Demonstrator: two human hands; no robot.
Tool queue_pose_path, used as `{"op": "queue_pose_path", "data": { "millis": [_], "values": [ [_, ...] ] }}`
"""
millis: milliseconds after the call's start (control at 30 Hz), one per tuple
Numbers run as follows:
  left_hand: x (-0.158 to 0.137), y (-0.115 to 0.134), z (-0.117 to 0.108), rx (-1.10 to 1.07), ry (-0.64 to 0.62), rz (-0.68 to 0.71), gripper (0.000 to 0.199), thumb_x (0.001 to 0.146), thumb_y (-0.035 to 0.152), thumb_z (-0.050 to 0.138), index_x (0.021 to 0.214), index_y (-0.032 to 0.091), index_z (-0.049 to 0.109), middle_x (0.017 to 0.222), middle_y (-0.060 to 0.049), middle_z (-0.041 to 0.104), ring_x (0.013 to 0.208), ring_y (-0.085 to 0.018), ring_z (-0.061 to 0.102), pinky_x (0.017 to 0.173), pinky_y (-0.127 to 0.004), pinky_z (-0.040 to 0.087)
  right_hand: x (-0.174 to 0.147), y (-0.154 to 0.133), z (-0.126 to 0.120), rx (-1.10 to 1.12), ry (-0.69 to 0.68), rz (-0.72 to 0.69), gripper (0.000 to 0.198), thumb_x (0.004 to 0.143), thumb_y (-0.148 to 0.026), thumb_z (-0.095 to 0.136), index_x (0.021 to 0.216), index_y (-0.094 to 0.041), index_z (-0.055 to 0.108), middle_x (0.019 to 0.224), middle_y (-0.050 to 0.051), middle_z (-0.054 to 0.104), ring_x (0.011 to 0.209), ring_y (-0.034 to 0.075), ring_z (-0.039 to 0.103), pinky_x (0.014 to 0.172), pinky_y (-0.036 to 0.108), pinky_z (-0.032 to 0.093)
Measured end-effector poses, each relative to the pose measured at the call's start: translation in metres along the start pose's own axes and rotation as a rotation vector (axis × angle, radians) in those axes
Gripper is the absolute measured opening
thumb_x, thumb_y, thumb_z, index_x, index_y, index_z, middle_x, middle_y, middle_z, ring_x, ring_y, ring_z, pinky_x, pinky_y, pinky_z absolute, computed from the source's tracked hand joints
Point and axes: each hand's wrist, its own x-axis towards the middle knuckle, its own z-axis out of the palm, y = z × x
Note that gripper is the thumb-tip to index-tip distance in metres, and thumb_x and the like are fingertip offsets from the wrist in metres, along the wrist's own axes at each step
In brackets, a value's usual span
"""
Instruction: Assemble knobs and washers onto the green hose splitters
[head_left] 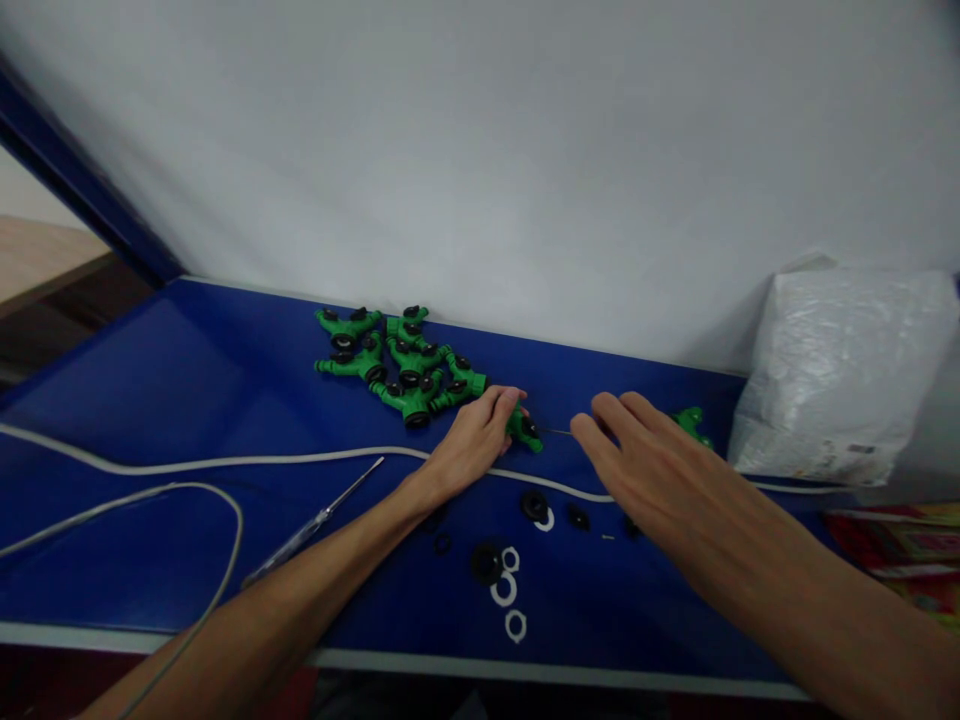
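Note:
Fingers of my left hand (487, 430) are wrapped round a green hose splitter (523, 428) with a black knob. From the right, my right hand (626, 450) is closed on a screwdriver whose handle it hides; the thin metal shaft (556, 431) reaches to the black knob. Whether the tip sits in a screw is too small to tell. Below the hands lie black rings (534, 505), white washers (504, 589), a black knob (577, 516) and a small screw (607, 538). Partly behind my right hand is another green piece (691, 424).
Several green splitters (409, 395) lie grouped against the wall, left of my hands. A second screwdriver (322, 518) rests by my left forearm. Pale cables (300, 459) cross the blue table (187, 350). A plastic-wrapped package (840, 370) stands at the right.

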Motion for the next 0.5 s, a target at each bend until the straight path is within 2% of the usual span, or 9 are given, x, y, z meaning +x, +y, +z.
{"op": "queue_pose_path", "data": {
  "millis": [67, 167, 267, 500],
  "values": [
    [0.0005, -0.0013, 0.0003, -0.001, -0.002, -0.001, 0.050, 0.105, 0.051, 0.038, 0.126, 0.013, 0.063, 0.104, -0.008, 0.070, 0.056, -0.007, 0.052, 0.055, -0.023, 0.043, -0.0002, 0.0004, -0.0002, 0.017, 0.017, -0.025, 0.041, 0.061, 0.012, 0.044, 0.088, -0.016, 0.060, 0.087, 0.014, 0.072, 0.073, 0.029, 0.067, 0.061, 0.036, 0.052],
    [0.0011, -0.0030, 0.0009, -0.001, -0.001, 0.009, 0.050, 0.106, 0.051, 0.038, 0.126, 0.012, 0.062, 0.103, -0.007, 0.070, 0.057, -0.007, 0.052, 0.055, -0.023, 0.043, -0.0003, -0.0006, -0.0005, 0.018, 0.013, 0.008, 0.042, 0.060, 0.012, 0.043, 0.086, -0.017, 0.059, 0.086, 0.013, 0.072, 0.071, 0.028, 0.067, 0.059, 0.036, 0.051],
    [0.0012, -0.0045, 0.0015, -0.012, 0.003, 0.011, 0.050, 0.105, 0.051, 0.039, 0.126, 0.013, 0.062, 0.103, -0.007, 0.069, 0.056, -0.007, 0.051, 0.055, -0.023, 0.043, -0.0025, -0.0028, 0.0014, 0.017, -0.015, 0.064, 0.039, 0.063, 0.012, 0.046, 0.085, -0.018, 0.059, 0.083, 0.010, 0.071, 0.070, 0.029, 0.066, 0.061, 0.038, 0.050],
    [0.0015, -0.0075, 0.0015, -0.024, 0.013, 0.013, 0.049, 0.105, 0.053, 0.039, 0.125, 0.015, 0.063, 0.104, -0.007, 0.069, 0.057, -0.007, 0.052, 0.055, -0.022, 0.044, -0.0088, -0.0044, 0.0055, 0.048, -0.112, 0.084, 0.031, 0.070, 0.008, 0.058, 0.087, -0.018, 0.060, 0.082, 0.008, 0.068, 0.074, 0.029, 0.063, 0.066, 0.039, 0.047]
  ]
}}
